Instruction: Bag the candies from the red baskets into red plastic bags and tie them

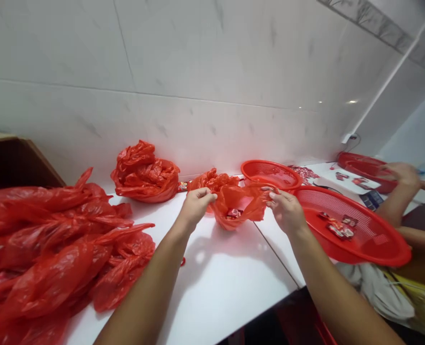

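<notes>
Between my two hands a red plastic bag (225, 221) is held with its mouth spread wide. My left hand (197, 206) pinches its left rim between thumb and fingers. On the other side, my right hand (284, 207) grips the right edge of the same bag. Small red-and-white wrapped packets (235, 212) lie inside at the bottom. Right behind the bag sits another crumpled red plastic bag (212, 179).
Filled red bags (54, 254) pile up at left beside a cardboard box (41, 160). More bags heap in a bowl-shaped bundle (146, 175). Red baskets (388, 244) (270, 165) stand at right, the nearer holding packets (342, 227). Another person's arm (399, 191) reaches in at far right.
</notes>
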`<state>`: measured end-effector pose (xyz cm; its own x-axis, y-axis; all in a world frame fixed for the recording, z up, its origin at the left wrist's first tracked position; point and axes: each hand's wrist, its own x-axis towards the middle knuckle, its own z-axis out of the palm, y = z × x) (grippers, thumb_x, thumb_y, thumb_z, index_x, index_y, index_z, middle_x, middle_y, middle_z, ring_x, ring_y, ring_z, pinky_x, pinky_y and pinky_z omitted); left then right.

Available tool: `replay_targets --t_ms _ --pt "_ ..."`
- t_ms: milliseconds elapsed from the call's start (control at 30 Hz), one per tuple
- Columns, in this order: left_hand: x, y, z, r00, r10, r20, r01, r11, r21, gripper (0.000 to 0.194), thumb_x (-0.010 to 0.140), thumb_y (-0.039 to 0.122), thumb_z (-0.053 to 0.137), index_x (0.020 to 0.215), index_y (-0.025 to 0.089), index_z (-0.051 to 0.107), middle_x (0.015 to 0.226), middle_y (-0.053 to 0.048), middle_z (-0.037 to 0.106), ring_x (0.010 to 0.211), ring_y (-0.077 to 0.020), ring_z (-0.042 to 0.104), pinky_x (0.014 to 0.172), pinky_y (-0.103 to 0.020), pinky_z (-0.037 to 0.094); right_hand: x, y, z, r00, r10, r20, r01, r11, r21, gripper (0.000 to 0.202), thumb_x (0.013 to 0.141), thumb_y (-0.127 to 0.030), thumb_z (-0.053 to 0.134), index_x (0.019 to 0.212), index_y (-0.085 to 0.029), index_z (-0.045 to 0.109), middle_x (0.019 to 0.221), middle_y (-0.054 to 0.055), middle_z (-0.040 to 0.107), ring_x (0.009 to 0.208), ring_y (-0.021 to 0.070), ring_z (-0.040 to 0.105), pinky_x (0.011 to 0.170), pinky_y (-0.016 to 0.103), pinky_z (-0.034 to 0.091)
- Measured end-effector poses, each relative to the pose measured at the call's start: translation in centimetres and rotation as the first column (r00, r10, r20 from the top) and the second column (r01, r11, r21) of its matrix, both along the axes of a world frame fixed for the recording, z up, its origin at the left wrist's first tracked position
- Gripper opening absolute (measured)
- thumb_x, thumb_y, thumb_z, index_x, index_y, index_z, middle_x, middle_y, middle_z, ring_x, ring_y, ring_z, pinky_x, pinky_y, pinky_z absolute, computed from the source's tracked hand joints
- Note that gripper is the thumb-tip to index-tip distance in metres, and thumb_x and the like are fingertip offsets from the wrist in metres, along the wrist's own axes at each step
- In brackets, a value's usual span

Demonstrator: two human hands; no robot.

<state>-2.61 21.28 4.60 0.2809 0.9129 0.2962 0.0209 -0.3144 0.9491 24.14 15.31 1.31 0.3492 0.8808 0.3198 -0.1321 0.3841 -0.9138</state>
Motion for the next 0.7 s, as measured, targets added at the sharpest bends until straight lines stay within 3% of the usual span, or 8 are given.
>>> replay_targets --t_ms 133,267,367,467,533,600,633,700 --pt "-1.3 -1.5 4.9 0.969 -0.096 0.227 0.111 0.993 -0.051 0.024 0.075 0.036 0.075 0.067 0.018 0.062 0.071 0.001 0.059 0.07 -0.0137 0.054 0.071 -0.027 0.045 -1.1 -1.3 1.6 0.978 0.029 -0.204 0.01 0.983 0.185 0.015 0.083 -0.038 0.076 0.086 -0.023 0.078 0.1 0.005 0.074 0.094 0.0211 0.066 0.088 0.036 0.052" --pt "-2.5 -2.5 6.0 0.985 -0.054 0.162 0.051 0.998 0.023 0.025 0.079 0.041 0.08 0.078 0.017 0.073 0.08 -0.003 0.068 0.077 -0.0162 0.061 0.075 -0.028 0.048 -0.9 -2.6 2.1 0.962 -0.143 -0.231 0.211 0.93 0.303 0.019 0.083 -0.033 0.073 0.068 -0.023 0.066 0.109 0.004 0.074 0.1 0.0199 0.065 0.088 0.033 0.049" --pt "-2.9 -2.7 6.0 0.993 -0.022 0.113 0.015 0.998 0.069 0.029 0.082 0.047 0.081 0.088 0.019 0.078 0.089 -0.005 0.074 0.085 -0.0197 0.066 0.078 -0.03 0.051 -0.9 -3.6 2.0 0.965 -0.136 -0.226 0.197 0.941 0.276 0.016 0.084 -0.036 0.071 0.074 -0.024 0.068 0.125 0.005 0.072 0.11 0.0233 0.066 0.09 0.036 0.049" --pt "-2.8 -3.0 6.3 0.999 0.005 0.045 -0.011 0.992 0.128 0.031 0.085 0.05 0.077 0.092 0.021 0.079 0.093 -0.006 0.076 0.09 -0.0224 0.068 0.082 -0.033 0.053 -1.3 -5.0 1.2 0.985 -0.155 -0.079 0.168 0.966 0.198 0.02 0.088 -0.044 0.066 0.087 -0.026 0.074 0.13 0.008 0.071 0.118 0.0281 0.065 0.092 0.039 0.049" --pt "-2.7 -3.3 6.6 0.999 0.021 -0.04 -0.013 0.983 0.183 0.028 0.087 0.049 0.076 0.09 0.021 0.08 0.091 -0.005 0.076 0.09 -0.0226 0.068 0.085 -0.034 0.054 -1.3 -6.6 0.0 0.931 -0.36 0.064 0.341 0.917 0.208 0.031 0.092 -0.051 0.063 0.104 -0.026 0.076 0.127 0.011 0.072 0.119 0.0296 0.065 0.093 0.04 0.048" --pt "-2.8 -3.7 6.9 0.992 0.043 -0.12 -0.015 0.975 0.222 0.026 0.087 0.047 0.074 0.087 0.022 0.08 0.088 -0.004 0.076 0.089 -0.0227 0.068 0.086 -0.034 0.055 -1.0 -8.8 -1.6 0.801 -0.55 0.235 0.5 0.832 0.241 0.047 0.092 -0.059 0.061 0.121 -0.025 0.072 0.129 0.012 0.07 0.116 0.0306 0.064 0.094 0.042 0.048" --pt "-2.8 -3.9 7.0 0.987 0.053 -0.15 -0.017 0.973 0.231 0.026 0.088 0.046 0.073 0.087 0.022 0.08 0.087 -0.004 0.076 0.089 -0.0231 0.069 0.085 -0.034 0.056 -0.8 -10.1 -2.4 0.752 -0.568 0.334 0.52 0.823 0.228 0.055 0.091 -0.064 0.061 0.128 -0.024 0.069 0.131 0.013 0.069 0.114 0.031 0.065 0.093 0.042 0.049" --pt "-2.8 -4.1 7.2 0.98 0.068 -0.186 -0.022 0.97 0.241 0.026 0.088 0.046 0.072 0.087 0.021 0.08 0.089 -0.005 0.077 0.091 -0.0242 0.069 0.085 -0.035 0.056 -0.8 -12.8 -3.8 0.726 -0.432 0.535 0.447 0.888 0.11 0.069 0.087 -0.074 0.062 0.135 -0.024 0.064 0.13 0.015 0.069 0.108 0.0323 0.068 0.088 0.043 0.053"
